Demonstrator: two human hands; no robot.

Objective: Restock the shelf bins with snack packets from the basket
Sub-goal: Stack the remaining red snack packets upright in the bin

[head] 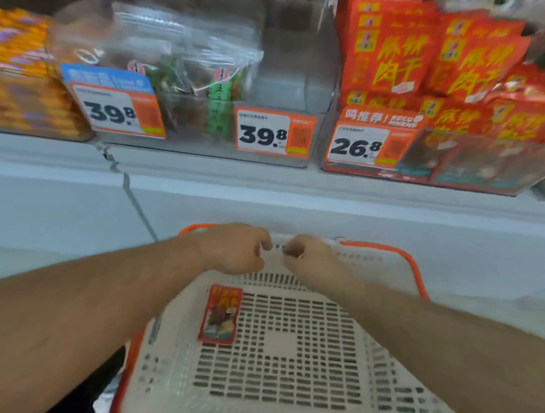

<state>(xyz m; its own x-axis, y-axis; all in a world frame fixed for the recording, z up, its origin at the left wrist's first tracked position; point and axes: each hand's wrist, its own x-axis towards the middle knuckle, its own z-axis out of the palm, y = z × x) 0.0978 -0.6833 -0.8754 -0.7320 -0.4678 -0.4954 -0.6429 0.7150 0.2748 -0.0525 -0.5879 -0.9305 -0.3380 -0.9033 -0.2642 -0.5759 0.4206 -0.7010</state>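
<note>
Both hands reach over the far wall of the white slotted plastic basket with an orange rim (415, 271) — the left hand (232, 249) and right hand (309, 261) have curled fingers, holding nothing I can see. One small red snack packet (219, 315) lies flat inside the basket — near its left wall.

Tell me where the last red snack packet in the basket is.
In the head view, the red snack packet lies flat on the basket floor, left of centre, just below the left hand and beside the left forearm.
</note>
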